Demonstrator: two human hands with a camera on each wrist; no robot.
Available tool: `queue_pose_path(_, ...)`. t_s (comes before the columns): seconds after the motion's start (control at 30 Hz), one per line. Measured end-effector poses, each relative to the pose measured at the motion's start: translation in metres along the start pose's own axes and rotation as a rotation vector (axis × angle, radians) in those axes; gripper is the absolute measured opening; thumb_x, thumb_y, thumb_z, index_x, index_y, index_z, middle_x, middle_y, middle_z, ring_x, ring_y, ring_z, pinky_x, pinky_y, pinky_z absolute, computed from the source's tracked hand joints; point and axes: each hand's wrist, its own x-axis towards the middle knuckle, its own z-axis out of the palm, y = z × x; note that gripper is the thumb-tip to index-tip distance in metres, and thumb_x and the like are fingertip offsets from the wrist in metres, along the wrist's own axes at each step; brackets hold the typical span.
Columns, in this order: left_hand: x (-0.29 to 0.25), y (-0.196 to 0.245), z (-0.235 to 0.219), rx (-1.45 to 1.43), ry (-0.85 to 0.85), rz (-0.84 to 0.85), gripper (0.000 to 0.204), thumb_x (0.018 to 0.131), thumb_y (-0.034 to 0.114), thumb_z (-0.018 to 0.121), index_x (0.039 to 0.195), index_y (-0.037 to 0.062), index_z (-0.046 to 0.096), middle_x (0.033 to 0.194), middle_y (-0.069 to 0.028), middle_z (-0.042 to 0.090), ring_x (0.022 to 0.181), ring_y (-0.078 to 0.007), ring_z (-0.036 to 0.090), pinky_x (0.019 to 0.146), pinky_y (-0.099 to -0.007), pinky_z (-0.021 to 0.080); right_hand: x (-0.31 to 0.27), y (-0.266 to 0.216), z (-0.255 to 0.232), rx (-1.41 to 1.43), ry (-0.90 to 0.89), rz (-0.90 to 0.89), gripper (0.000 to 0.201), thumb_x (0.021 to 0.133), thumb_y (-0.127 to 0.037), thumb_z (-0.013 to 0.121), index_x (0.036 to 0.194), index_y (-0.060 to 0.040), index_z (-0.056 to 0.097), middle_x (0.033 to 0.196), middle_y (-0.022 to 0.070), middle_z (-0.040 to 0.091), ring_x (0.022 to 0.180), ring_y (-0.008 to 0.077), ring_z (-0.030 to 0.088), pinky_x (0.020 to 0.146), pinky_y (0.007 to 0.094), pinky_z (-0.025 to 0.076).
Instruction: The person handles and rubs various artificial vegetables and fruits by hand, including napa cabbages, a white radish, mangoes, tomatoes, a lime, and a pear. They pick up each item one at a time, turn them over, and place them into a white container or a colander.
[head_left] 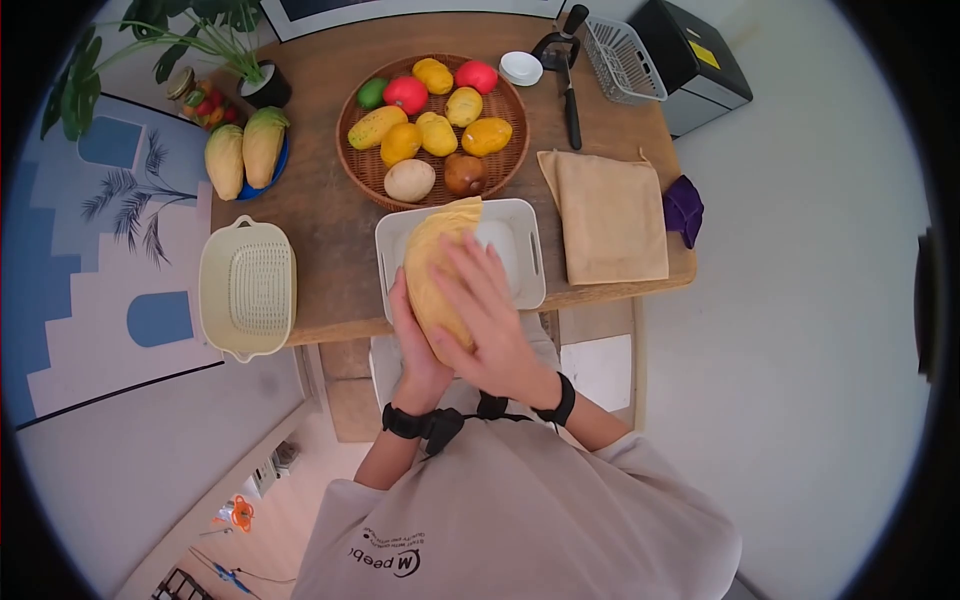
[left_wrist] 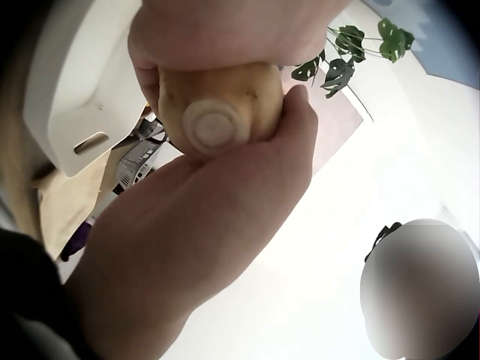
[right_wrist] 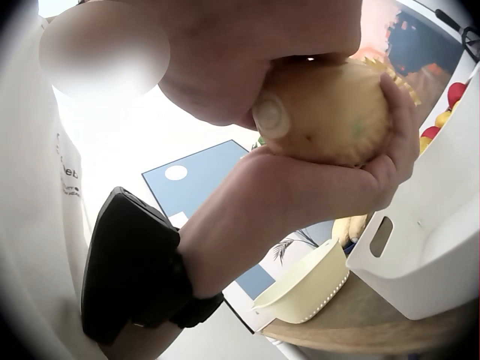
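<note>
A long yellow fruit, by its shape a papaya (head_left: 428, 258), is held over the near side of a white tub (head_left: 525, 216). A ribbed yellow sleeve covers it, with a frilled edge at its far end; the round, pale stem end shows bare in both wrist views. My left hand (head_left: 418, 345) grips the papaya from the left and beneath, fingers curled round it in the right wrist view. Across the top of the sleeve lies my right hand (head_left: 485, 325), its fingers fairly straight and spread, thumb near the stem end.
Beyond the tub stands a wicker basket (head_left: 345, 165) of assorted fruit. Left are a cream colander (head_left: 208, 290) and two yellow fruits (head_left: 243, 152) on a blue plate. To the right lie a folded beige cloth (head_left: 612, 220), a black-handled knife (head_left: 572, 118) and a grey basket (head_left: 625, 65).
</note>
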Motion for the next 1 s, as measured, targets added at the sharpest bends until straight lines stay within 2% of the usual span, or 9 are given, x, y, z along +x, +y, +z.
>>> queue_pose_path(0.1,-0.008,0.007,0.005,-0.052,-0.086,-0.072,0.057,0.116,0.048,0.041,0.155,0.0084,0.050,0.151,-0.0085,0.060,0.137,-0.0240,0.059,0.118,-0.0382,0.047,0.010,0.009,-0.005,0.214,0.144,0.145,0.063,0.089,-0.012,0.075,0.148,0.0030,0.058,0.165,0.0290,0.043,0.158,0.0535,0.032,0.127,0.0610,0.029)
queue_pose_path(0.3,-0.010,0.004,-0.001,0.075,-0.122,-0.028,0.067,0.114,0.057,0.041,0.157,0.0069,0.049,0.152,-0.0114,0.061,0.137,-0.0250,0.061,0.117,-0.0395,0.048,-0.004,-0.005,0.001,0.006,0.050,-0.016,0.067,0.088,-0.014,0.078,0.149,0.0031,0.057,0.167,0.0301,0.041,0.160,0.0554,0.028,0.128,0.0624,0.027)
queue_pose_path(0.4,-0.015,0.011,0.007,-0.040,-0.068,-0.143,0.074,0.113,0.062,0.039,0.159,0.0052,0.047,0.154,-0.0126,0.059,0.139,-0.0263,0.061,0.117,-0.0410,0.048,0.010,-0.001,-0.006,0.234,0.155,0.139,0.066,0.088,-0.015,0.079,0.148,0.0021,0.058,0.166,0.0309,0.041,0.159,0.0559,0.029,0.127,0.0649,0.026)
queue_pose_path(0.5,-0.016,0.011,0.004,-0.025,-0.148,-0.130,0.072,0.114,0.060,0.039,0.161,0.0047,0.044,0.157,-0.0128,0.055,0.142,-0.0261,0.056,0.121,-0.0408,0.044,-0.002,-0.003,0.000,0.051,0.003,-0.014,0.072,0.094,-0.020,0.077,0.158,0.0025,0.050,0.174,0.0296,0.031,0.164,0.0527,0.020,0.130,0.0601,0.021)
queue_pose_path(0.6,0.005,-0.004,-0.022,-0.092,-0.248,-0.086,0.077,0.112,0.064,0.040,0.161,0.0043,0.044,0.157,-0.0134,0.057,0.141,-0.0281,0.058,0.119,-0.0434,0.047,-0.013,-0.009,0.003,-0.004,-0.118,-0.089,0.070,0.096,-0.018,0.074,0.158,0.0028,0.050,0.174,0.0302,0.031,0.164,0.0522,0.019,0.131,0.0601,0.019)
queue_pose_path(0.7,-0.015,0.011,-0.001,0.059,-0.126,-0.018,0.071,0.114,0.059,0.039,0.160,0.0048,0.045,0.155,-0.0128,0.056,0.142,-0.0258,0.057,0.120,-0.0402,0.044,-0.002,-0.001,0.003,0.212,0.132,0.035,0.062,0.094,-0.014,0.074,0.151,0.0050,0.055,0.168,0.0330,0.037,0.159,0.0563,0.028,0.129,0.0639,0.023)
queue_pose_path(0.8,-0.012,0.009,-0.007,-0.146,-0.199,-0.070,0.062,0.115,0.052,0.042,0.157,0.0075,0.050,0.151,-0.0105,0.062,0.138,-0.0246,0.061,0.117,-0.0413,0.049,-0.003,-0.010,0.009,0.228,0.167,0.053,0.062,0.096,-0.013,0.071,0.153,0.0057,0.053,0.168,0.0346,0.036,0.158,0.0574,0.028,0.129,0.0641,0.023)
queue_pose_path(0.9,-0.014,-0.002,-0.008,0.003,-0.192,0.124,0.056,0.115,0.048,0.042,0.154,0.0088,0.052,0.151,-0.0094,0.062,0.136,-0.0242,0.062,0.115,-0.0401,0.050,-0.020,-0.014,0.011,-0.002,-0.003,-0.074,0.064,0.098,-0.013,0.067,0.156,0.0074,0.048,0.169,0.0340,0.035,0.159,0.0576,0.028,0.129,0.0620,0.024)
queue_pose_path(1.0,-0.006,-0.002,-0.012,-0.061,-0.120,0.040,0.053,0.116,0.046,0.041,0.152,0.0099,0.054,0.150,-0.0084,0.063,0.135,-0.0233,0.063,0.114,-0.0385,0.051,-0.008,0.000,0.008,0.163,0.144,0.000,0.064,0.096,-0.012,0.067,0.155,0.0069,0.050,0.168,0.0333,0.037,0.158,0.0571,0.029,0.129,0.0646,0.022)
